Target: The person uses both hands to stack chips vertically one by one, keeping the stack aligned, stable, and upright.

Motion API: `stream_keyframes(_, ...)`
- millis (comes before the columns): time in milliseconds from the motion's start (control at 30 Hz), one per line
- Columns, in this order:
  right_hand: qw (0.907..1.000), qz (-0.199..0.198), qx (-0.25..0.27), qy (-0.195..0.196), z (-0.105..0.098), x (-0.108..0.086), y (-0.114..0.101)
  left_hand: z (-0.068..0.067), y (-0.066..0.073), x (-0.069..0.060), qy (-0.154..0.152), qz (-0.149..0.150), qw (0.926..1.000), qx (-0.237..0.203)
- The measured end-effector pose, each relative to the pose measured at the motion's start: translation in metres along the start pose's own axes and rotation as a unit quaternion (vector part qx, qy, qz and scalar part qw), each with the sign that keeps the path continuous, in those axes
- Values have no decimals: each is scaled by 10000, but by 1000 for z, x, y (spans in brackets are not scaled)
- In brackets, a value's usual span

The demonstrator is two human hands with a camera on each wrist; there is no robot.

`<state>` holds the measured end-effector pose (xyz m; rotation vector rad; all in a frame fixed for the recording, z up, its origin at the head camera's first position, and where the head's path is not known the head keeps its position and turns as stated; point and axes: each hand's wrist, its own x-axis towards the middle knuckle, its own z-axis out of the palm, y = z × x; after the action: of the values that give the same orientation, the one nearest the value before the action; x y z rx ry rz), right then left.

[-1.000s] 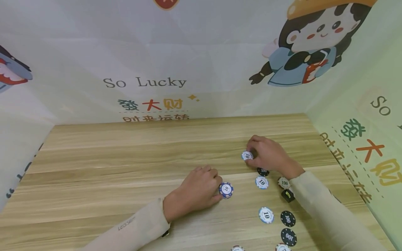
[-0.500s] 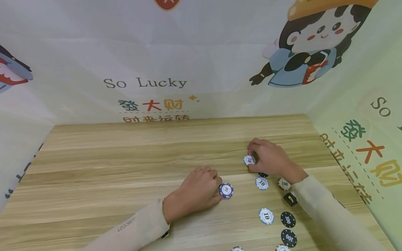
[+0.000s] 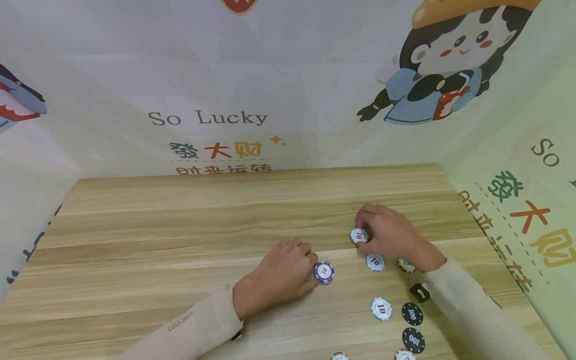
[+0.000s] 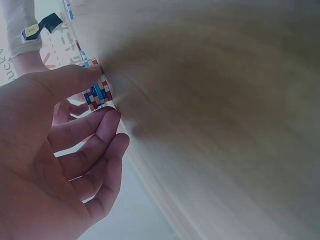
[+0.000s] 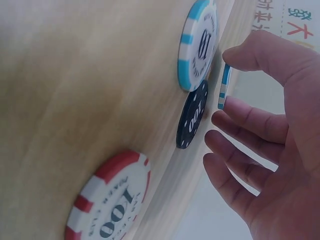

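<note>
My left hand (image 3: 281, 274) holds a stack of poker chips by its side, between thumb and fingers. A blue and white chip marked 10 (image 3: 324, 273) tops it; bands of red, blue and white show on the stack's side (image 4: 97, 94) in the left wrist view. My right hand (image 3: 388, 231) pinches a light blue and white poker chip (image 3: 359, 235), seen edge-on (image 5: 224, 90) in the right wrist view and raised off the table. Close by lie another light blue 10 chip (image 5: 199, 47), a black 100 chip (image 5: 192, 117) and a red and white 100 chip (image 5: 111, 200).
Nearer me on the wooden table (image 3: 180, 225) lie a light blue 10 chip (image 3: 381, 309), two black 100 chips (image 3: 412, 314) and partly cut-off chips at the bottom edge. A black wrist device (image 3: 420, 293) sits at my right cuff. Printed cloth walls (image 3: 315, 100) border the table.
My right hand has come slightly toward me with the light blue chip, and now covers the black 100 chip in the head view. The left hand and its stack stay put.
</note>
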<state>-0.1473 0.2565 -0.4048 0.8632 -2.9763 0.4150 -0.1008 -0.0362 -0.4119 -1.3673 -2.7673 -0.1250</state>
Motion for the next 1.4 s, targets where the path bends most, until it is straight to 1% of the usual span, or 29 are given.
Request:
stream_keyframes(300, 9998, -184, -123, 8, -1, -6, -9, 0, -1, 0, 32, 33, 10000, 35)
stream_keyframes(500, 9993, -356, -24, 88, -1, -9, -16, 0, -1, 0, 31, 18, 10000, 57)
stream_keyframes(733, 9988, -478, -74, 102, -3, -11, -27, 1, -1, 0, 63, 32, 10000, 47)
stream_keyframes(1000, 9970, -699, -239, 221, -3, -15, -36, 1, 0, 0, 102, 33, 9999, 22)
stream_keyframes(1200, 9954, -865, -221, 361, -2, -17, -41, 0, 0, 0, 47, -21, 10000, 12)
stream_keyframes(1400, 9938, -987, -254, 443, -1, -17, -45, 1, 0, 0, 85, -10, 10000, 36)
